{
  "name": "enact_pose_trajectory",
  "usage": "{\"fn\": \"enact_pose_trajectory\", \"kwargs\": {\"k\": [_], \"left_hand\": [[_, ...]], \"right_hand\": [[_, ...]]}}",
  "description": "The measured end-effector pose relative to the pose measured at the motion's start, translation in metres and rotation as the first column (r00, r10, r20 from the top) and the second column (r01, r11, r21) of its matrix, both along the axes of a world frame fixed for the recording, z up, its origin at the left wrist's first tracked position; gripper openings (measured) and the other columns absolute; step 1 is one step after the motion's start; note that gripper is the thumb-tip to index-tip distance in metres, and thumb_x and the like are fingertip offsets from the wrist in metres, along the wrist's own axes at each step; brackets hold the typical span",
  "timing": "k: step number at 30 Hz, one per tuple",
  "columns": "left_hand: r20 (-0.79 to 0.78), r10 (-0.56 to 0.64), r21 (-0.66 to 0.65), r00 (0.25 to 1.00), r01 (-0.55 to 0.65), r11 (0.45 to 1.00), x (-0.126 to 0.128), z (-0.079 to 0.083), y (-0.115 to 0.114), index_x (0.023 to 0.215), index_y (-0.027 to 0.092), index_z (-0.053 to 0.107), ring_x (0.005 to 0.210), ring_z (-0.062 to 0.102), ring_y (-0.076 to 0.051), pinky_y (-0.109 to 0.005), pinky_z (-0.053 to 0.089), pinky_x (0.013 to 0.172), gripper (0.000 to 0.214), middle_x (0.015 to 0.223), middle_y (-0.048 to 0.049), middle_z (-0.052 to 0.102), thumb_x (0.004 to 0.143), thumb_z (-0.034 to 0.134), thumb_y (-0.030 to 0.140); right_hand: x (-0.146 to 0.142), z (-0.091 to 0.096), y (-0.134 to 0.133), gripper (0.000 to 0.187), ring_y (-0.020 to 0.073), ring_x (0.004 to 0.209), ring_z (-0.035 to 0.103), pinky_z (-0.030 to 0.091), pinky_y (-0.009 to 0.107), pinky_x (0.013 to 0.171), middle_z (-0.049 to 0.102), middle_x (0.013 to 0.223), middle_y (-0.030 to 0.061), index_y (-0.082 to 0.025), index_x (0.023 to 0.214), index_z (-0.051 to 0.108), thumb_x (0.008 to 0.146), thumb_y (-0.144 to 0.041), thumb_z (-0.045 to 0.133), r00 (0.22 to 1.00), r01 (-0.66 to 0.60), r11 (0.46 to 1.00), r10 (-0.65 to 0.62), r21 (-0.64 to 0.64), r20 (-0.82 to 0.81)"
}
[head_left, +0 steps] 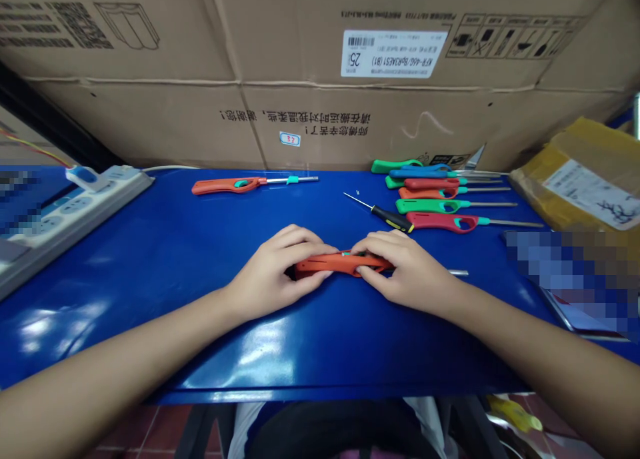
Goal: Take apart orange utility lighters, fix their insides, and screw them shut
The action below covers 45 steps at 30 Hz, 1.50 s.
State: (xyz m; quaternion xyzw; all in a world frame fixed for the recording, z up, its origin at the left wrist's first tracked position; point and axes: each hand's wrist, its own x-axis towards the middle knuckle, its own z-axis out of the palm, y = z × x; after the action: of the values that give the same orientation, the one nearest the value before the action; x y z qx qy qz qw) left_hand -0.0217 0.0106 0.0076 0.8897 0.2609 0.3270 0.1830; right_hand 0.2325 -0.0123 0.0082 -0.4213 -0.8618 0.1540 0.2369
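Note:
An orange long-necked gas lighter [335, 264] lies sideways between my two hands, low over the blue table. My left hand [280, 269] grips its handle end with thumb and fingers. Around the trigger part, my right hand [400, 267] has its fingers and thumb closed; it hides much of that end. A bit of the metal tube sticks out beyond my right hand. A small green part shows at the lighter's upper edge. Just past my right hand lies a screwdriver [391, 218] with a black and yellow handle.
Several lighters, including a red one [443, 222], are grouped at the back right. Another orange lighter [225, 185] lies at the back left. A power strip [75, 209] runs along the left. Cardboard [300, 59] stands behind the table; a taped yellow package [585, 159] sits far right.

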Motion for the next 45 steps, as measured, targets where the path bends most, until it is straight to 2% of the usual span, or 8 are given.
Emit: {"fn": "enact_pose_trajectory", "kwargs": {"k": [7, 11, 17, 21, 26, 36, 42, 45], "left_hand": [[0.012, 0.000, -0.020, 1.000, 0.000, 1.000, 0.0003, 0.0006, 0.0002, 0.111, 0.022, 0.072, 0.093, 0.063, -0.017, -0.030, 0.053, 0.084, 0.020, 0.099, -0.0051, 0.066, 0.093, 0.066, 0.020], [0.025, -0.008, -0.078, 1.000, 0.010, 0.997, 0.0011, 0.0005, -0.0009, 0.101, 0.018, 0.067, 0.091, 0.064, -0.016, -0.028, 0.052, 0.083, 0.012, 0.098, -0.0045, 0.068, 0.090, 0.070, 0.017], [0.021, -0.019, -0.107, 1.000, 0.021, 0.994, 0.0006, -0.0005, -0.0004, 0.094, 0.018, 0.065, 0.088, 0.064, -0.015, -0.026, 0.051, 0.081, 0.005, 0.096, -0.0037, 0.069, 0.092, 0.069, 0.020], [0.028, 0.010, -0.106, 1.000, -0.007, 0.994, 0.0004, 0.0006, -0.0003, 0.103, 0.017, 0.065, 0.090, 0.065, -0.014, -0.025, 0.051, 0.083, 0.015, 0.099, -0.0035, 0.071, 0.089, 0.072, 0.019], [0.026, 0.047, -0.050, 0.999, -0.045, 0.998, 0.0005, 0.0035, -0.0001, 0.099, 0.017, 0.067, 0.094, 0.062, -0.016, -0.028, 0.050, 0.086, 0.012, 0.099, -0.0034, 0.070, 0.089, 0.073, 0.020], [-0.030, 0.077, 0.069, 0.997, -0.074, 0.995, -0.0002, 0.0046, -0.0004, 0.101, 0.017, 0.071, 0.088, 0.060, -0.017, -0.032, 0.048, 0.084, 0.012, 0.096, -0.0045, 0.070, 0.091, 0.071, 0.023], [-0.035, 0.094, 0.055, 0.995, -0.092, 0.994, 0.0000, 0.0047, -0.0040, 0.097, 0.015, 0.066, 0.086, 0.061, -0.016, -0.028, 0.050, 0.079, 0.012, 0.092, -0.0039, 0.069, 0.091, 0.071, 0.023], [-0.038, 0.098, 0.081, 0.994, -0.094, 0.992, -0.0004, 0.0066, -0.0050, 0.096, 0.015, 0.066, 0.086, 0.061, -0.015, -0.028, 0.050, 0.079, 0.010, 0.092, -0.0038, 0.070, 0.092, 0.070, 0.024]], "right_hand": [[0.0018, 0.0031, 0.0006, 0.015, 0.0168, 0.083, 0.057, 0.041, 0.031, 0.077, 0.061, 0.092, 0.0022, -0.022, 0.094, 0.054, 0.088, -0.009, 0.058, 0.994, -0.064, 0.997, 0.067, 0.038, -0.081], [0.0051, 0.0059, 0.0006, 0.014, 0.0179, 0.089, 0.057, 0.040, 0.033, 0.081, 0.059, 0.094, 0.0026, -0.022, 0.091, 0.056, 0.087, -0.009, 0.058, 0.988, -0.150, 0.987, 0.151, 0.048, -0.010], [0.0069, 0.0075, 0.0016, 0.017, 0.0189, 0.095, 0.059, 0.040, 0.035, 0.086, 0.063, 0.100, 0.0037, -0.022, 0.103, 0.062, 0.089, -0.011, 0.060, 0.981, -0.193, 0.979, 0.193, 0.063, 0.006], [0.0063, 0.0065, 0.0020, 0.013, 0.0184, 0.089, 0.060, 0.040, 0.036, 0.083, 0.067, 0.094, 0.0040, -0.020, 0.102, 0.066, 0.094, -0.015, 0.058, 0.983, -0.182, 0.977, 0.183, 0.111, -0.002], [0.0060, 0.0047, 0.0008, 0.018, 0.0179, 0.083, 0.060, 0.039, 0.035, 0.078, 0.067, 0.087, 0.0041, -0.019, 0.106, 0.071, 0.095, -0.016, 0.057, 0.989, -0.141, 0.977, 0.145, 0.158, -0.011], [0.0048, 0.0012, 0.0015, 0.022, 0.0181, 0.083, 0.061, 0.041, 0.035, 0.077, 0.068, 0.087, 0.0045, -0.017, 0.112, 0.071, 0.095, -0.015, 0.056, 0.989, -0.144, 0.968, 0.147, 0.204, 0.002], [0.0051, 0.0009, 0.0017, 0.027, 0.0198, 0.094, 0.064, 0.043, 0.036, 0.081, 0.073, 0.099, 0.0056, -0.017, 0.120, 0.066, 0.093, -0.015, 0.058, 0.990, -0.136, 0.966, 0.141, 0.222, -0.009], [0.0050, 0.0018, 0.0007, 0.022, 0.0191, 0.091, 0.064, 0.043, 0.035, 0.081, 0.073, 0.096, 0.0043, -0.018, 0.114, 0.067, 0.094, -0.015, 0.058, 0.990, -0.135, 0.967, 0.142, 0.218, -0.014]]}}
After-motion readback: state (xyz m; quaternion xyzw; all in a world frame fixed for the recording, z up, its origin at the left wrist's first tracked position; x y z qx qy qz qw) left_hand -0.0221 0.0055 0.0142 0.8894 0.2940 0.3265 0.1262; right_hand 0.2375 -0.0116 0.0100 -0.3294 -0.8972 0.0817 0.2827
